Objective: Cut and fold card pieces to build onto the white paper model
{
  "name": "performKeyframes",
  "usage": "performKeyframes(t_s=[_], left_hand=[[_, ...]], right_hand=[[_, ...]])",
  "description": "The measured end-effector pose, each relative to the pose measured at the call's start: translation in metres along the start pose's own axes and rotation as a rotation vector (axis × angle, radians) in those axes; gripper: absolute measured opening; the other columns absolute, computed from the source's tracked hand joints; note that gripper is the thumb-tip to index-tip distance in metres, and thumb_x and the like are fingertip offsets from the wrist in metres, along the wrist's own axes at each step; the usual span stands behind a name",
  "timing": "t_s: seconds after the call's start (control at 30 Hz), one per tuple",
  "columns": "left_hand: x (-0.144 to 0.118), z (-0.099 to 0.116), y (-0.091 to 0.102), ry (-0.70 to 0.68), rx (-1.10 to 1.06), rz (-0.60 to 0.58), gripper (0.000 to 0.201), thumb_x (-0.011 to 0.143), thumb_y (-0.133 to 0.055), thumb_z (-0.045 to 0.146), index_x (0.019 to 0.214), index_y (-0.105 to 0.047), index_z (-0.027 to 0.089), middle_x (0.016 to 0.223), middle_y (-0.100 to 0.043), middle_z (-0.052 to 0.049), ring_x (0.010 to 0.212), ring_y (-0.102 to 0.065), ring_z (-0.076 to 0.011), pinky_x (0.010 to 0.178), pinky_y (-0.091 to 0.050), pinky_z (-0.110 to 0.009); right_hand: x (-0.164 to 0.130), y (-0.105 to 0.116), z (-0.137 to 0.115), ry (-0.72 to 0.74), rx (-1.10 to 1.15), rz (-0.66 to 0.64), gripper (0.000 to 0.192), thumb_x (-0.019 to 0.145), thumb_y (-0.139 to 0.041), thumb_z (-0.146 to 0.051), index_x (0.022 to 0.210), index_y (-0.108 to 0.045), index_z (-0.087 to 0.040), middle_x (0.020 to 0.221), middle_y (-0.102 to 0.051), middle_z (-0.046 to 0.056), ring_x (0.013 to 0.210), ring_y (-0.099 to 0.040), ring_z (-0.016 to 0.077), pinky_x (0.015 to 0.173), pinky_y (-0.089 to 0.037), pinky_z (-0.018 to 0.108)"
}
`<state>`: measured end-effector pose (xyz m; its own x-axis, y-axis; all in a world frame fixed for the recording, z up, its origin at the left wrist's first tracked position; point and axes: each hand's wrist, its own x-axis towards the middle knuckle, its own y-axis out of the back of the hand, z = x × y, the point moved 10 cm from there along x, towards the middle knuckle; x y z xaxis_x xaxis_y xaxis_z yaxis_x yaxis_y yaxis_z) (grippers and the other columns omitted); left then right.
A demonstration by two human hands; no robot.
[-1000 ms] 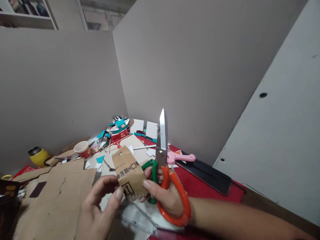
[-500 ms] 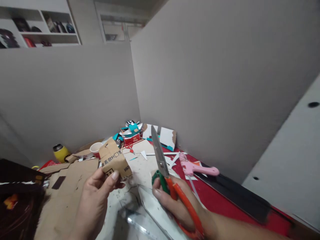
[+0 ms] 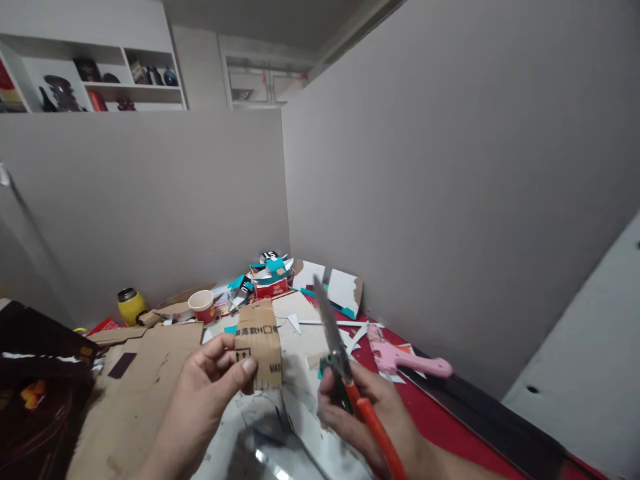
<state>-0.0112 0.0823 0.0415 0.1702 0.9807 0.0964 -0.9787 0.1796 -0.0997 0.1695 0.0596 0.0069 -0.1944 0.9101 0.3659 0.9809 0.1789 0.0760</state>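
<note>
My left hand (image 3: pixel 207 387) pinches a small printed piece of brown cardboard (image 3: pixel 260 340) and holds it upright above the table. My right hand (image 3: pixel 373 417) grips a pair of scissors (image 3: pixel 345 373) with orange and green handles. The steel blades are together and point up and to the left, a short way right of the cardboard piece without touching it.
A large cardboard sheet (image 3: pixel 140 373) lies at the left. Behind are a red paper cup (image 3: pixel 203 305), a yellow flask (image 3: pixel 129 305), and teal and white paper scraps (image 3: pixel 270 277). A pink glue gun (image 3: pixel 405 360) and black ruler (image 3: pixel 480 413) lie on the red mat. Grey partition walls enclose the desk.
My hands have drawn apart: the cardboard piece went left with my left hand, and the scissors tilted from upright to leaning left. The camera has tipped upward.
</note>
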Motion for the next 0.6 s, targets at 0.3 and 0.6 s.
performKeyframes(t_s=[0.3, 0.6], left_hand=[[-0.015, -0.024, -0.025, -0.071, 0.075, 0.018, 0.045, 0.079, -0.07, 0.033, 0.118, -0.049, 0.029, 0.06, -0.058, 0.006, 0.059, -0.058, -0.0126, 0.058, -0.049, -0.022], [-0.016, -0.009, -0.036, -0.22, 0.372, -0.087, 0.041, 0.075, -0.072, 0.029, 0.115, -0.067, 0.025, 0.117, -0.07, -0.008, 0.107, -0.066, -0.0243, 0.085, -0.057, -0.032]], right_hand=[[-0.004, 0.006, -0.015, 0.147, 0.053, 0.068, 0.019, 0.083, -0.068, -0.026, 0.097, -0.057, -0.023, 0.092, -0.062, 0.004, 0.082, -0.061, 0.0167, 0.075, -0.052, 0.031], [-0.003, -0.001, 0.006, 0.044, 0.149, 0.025, 0.038, 0.077, -0.073, -0.036, 0.111, -0.06, -0.023, 0.086, -0.061, 0.002, 0.075, -0.06, 0.0164, 0.074, -0.051, 0.031]])
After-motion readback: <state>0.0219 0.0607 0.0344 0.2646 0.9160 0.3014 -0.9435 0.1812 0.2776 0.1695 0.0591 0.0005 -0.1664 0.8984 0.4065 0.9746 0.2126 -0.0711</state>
